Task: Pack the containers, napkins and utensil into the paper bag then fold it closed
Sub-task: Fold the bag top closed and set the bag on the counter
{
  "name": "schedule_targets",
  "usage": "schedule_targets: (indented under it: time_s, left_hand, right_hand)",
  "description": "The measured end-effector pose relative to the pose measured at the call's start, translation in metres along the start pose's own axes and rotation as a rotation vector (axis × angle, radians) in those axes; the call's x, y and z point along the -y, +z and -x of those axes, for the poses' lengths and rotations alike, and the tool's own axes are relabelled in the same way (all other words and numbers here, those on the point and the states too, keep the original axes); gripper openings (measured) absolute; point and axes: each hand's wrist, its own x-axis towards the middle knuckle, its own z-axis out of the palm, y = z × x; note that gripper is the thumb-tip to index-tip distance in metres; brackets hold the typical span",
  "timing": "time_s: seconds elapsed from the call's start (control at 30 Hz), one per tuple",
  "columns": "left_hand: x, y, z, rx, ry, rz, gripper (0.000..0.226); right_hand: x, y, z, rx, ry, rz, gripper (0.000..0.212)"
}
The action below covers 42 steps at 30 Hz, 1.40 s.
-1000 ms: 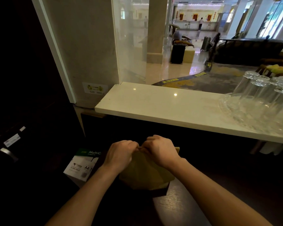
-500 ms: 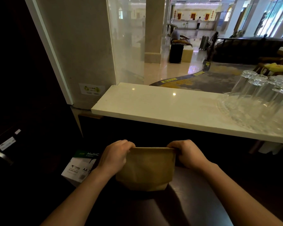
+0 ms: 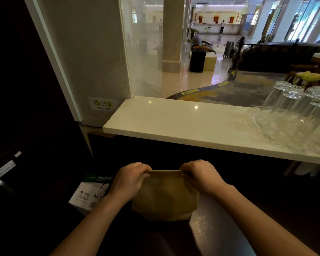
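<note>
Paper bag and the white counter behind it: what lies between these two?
In the head view, nothing shows there. Between the bag top, held by the left hand and right hand, and the counter edge is only dark shadow.

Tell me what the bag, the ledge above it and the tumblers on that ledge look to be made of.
Bag: brown kraft paper, matte, with soft creases and a flat folded top edge pinched by the left hand and right hand.
Ledge: pale polished stone, perhaps marble or a composite; it mirrors ceiling lights as sharp spots.
Tumblers: clear glass by the look, though plastic cannot be ruled out; standing upside down.
</note>
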Motion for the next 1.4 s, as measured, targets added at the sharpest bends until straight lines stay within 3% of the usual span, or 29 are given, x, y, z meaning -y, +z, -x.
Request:
schedule_targets:
  time_s: [0.17, 0.43, 0.7, 0.77, 0.83, 0.9, 1.03, 1.17, 1.4]
  left_hand:
    - [0.010, -0.004, -0.001, -0.009, -0.029, 0.054, 0.024]
    - [0.014, -0.011, -0.005, 0.092, 0.035, 0.018, 0.027]
    - [0.027, -0.033, -0.014, 0.250, -0.013, 0.254, 0.053]
    - [0.024, -0.039, -0.020, 0.254, -0.038, 0.382, 0.048]
    - [0.018, -0.042, -0.028, 0.211, -0.054, 0.547, 0.027]
    - [0.013, -0.040, -0.041, 0.120, -0.075, 0.634, 0.024]
    - [0.011, -0.028, -0.081, -0.034, -0.002, 0.311, 0.025]
    - [0.003, -0.018, -0.126, -0.038, 0.049, -0.015, 0.037]
    - [-0.002, 0.007, -0.189, 0.221, -0.021, -0.339, 0.051]
  right_hand:
    - [0.003, -0.002, -0.002, 0.028, 0.067, 0.063, 0.015]
    - [0.021, -0.004, -0.002, -0.047, 0.013, 0.046, 0.017]
    - [0.029, -0.014, 0.006, -0.072, 0.074, 0.005, 0.016]
    - [0.031, -0.021, 0.009, -0.082, 0.082, -0.001, 0.017]
    - [0.034, -0.032, 0.015, -0.101, 0.092, -0.006, 0.018]
    - [0.036, -0.048, 0.022, -0.132, 0.108, 0.000, 0.018]
    - [0.035, -0.088, 0.034, -0.197, 0.193, 0.001, 0.026]
    - [0.037, -0.123, 0.042, -0.231, 0.248, 0.006, 0.027]
    - [0.039, -0.174, 0.044, -0.264, 0.310, 0.015, 0.029]
